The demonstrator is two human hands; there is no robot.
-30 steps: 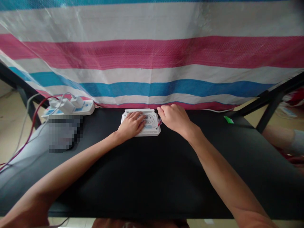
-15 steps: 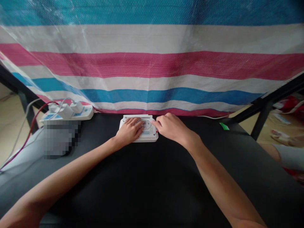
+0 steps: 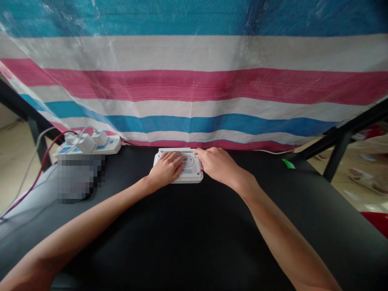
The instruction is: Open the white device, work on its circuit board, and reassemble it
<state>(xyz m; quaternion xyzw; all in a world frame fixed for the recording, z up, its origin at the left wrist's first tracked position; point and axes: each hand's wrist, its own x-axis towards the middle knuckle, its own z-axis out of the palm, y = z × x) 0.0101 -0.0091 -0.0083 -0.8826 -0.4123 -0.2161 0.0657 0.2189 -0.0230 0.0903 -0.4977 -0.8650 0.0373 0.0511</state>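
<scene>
A flat white router lies on the black table near its back edge, its vented face up. Along its far side runs a white bar that looks like a folded antenna. My left hand rests flat over the router's left half, fingers spread. At its right back corner, my right hand is closed, with the fingers curled by the end of the bar. Whatever those fingers pinch is hidden. A small red bit shows at the router's right edge, beside my right hand.
A white power strip with several plugs and cables stands at the back left, a blurred-out dark object in front of it. A small green packet lies at the right. Striped sheeting hangs behind the black table.
My right hand's outstretched finger has drawn back from the router's face and curled in at its right back corner. My left hand stays on the router. The view has shifted slightly.
</scene>
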